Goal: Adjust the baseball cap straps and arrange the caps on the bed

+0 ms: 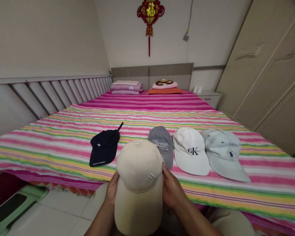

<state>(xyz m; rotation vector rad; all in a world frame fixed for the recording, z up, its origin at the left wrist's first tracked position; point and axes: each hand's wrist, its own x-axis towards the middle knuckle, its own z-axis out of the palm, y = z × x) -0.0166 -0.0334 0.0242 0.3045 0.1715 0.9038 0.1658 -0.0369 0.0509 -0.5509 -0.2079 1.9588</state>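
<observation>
A cream baseball cap (139,170) is held up over the near edge of the bed, its brim pointing down toward me. My left hand (111,190) grips its left side, and my right hand (171,186) grips the right side; the fingers of both are mostly hidden behind the cap. Beyond it on the bed lie a dark navy cap (104,146) with its strap sticking out, a grey cap (165,141) partly covered by the cream one, a white cap (189,147) with CK lettering, and a pale mint cap (222,152) touching the white one.
A striped sheet (71,141) covers the bed. Folded purple bedding (126,88) and a pink pillow (165,86) rest by the headboard (184,73). A white rail (64,91) runs along the left, a wardrobe (267,75) stands right, and a green stool (27,200) is at lower left.
</observation>
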